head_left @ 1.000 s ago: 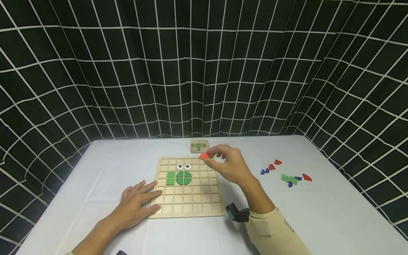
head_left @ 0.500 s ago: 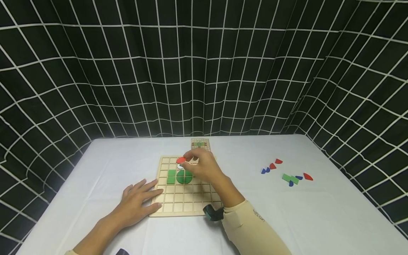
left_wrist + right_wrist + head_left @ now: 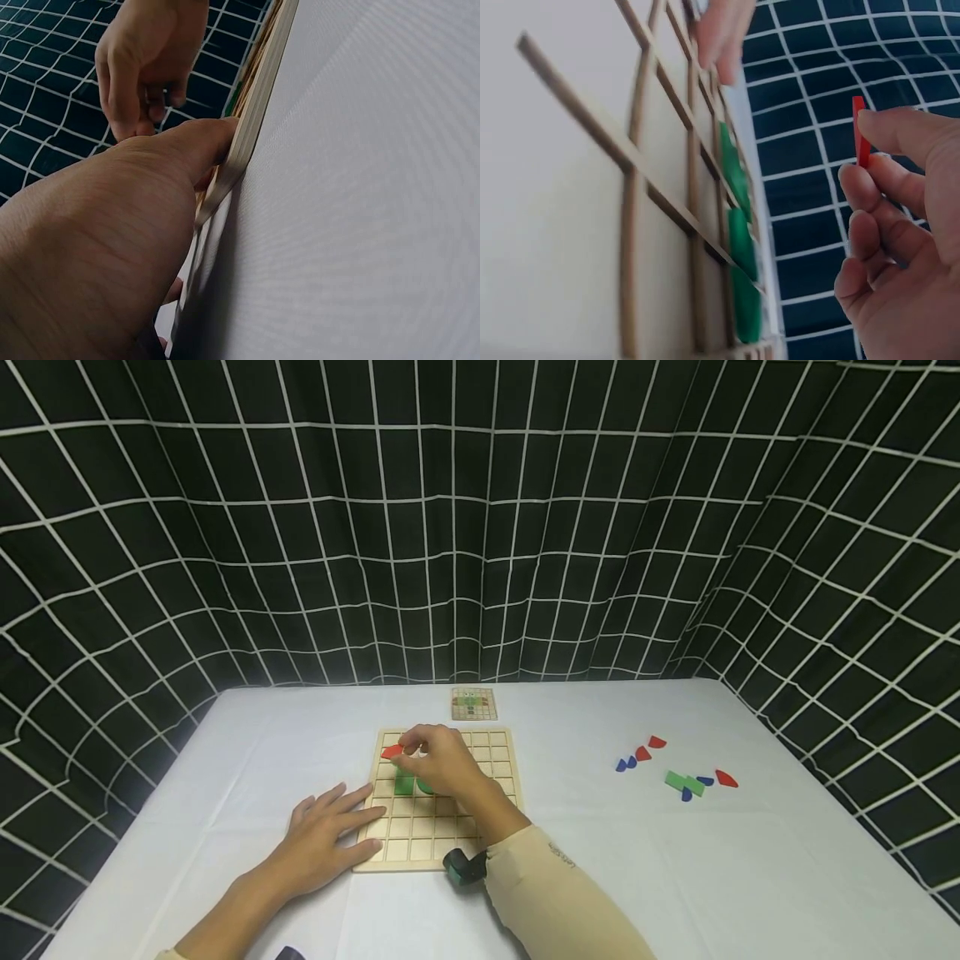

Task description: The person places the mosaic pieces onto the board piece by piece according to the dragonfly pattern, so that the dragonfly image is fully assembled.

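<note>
Between thumb and fingertips, my right hand (image 3: pixel 442 763) pinches a red quarter-circle piece (image 3: pixel 392 751) above the upper left cells of a wooden grid board (image 3: pixel 422 850). The right wrist view shows that red piece (image 3: pixel 860 131) edge-on, apart from the board. My left hand (image 3: pixel 321 839) lies with spread fingers on the board's left edge; in the left wrist view its thumb (image 3: pixel 202 142) touches the rim. Green square pieces (image 3: pixel 404 785) sit in the board's cells, and beside them a green round shape (image 3: pixel 425 787) is mostly covered by my right hand.
A small pattern card (image 3: pixel 474 703) lies behind the board. On the right of the white table are loose red pieces (image 3: pixel 726 778), blue pieces (image 3: pixel 621 765) and green pieces (image 3: pixel 675 780). A black gridded curtain (image 3: pixel 480 527) surrounds the table's back and sides.
My right hand has carried the red piece leftward across the board, from its upper right side to its upper left, and slightly lower. The left hand has stayed on the left edge.
</note>
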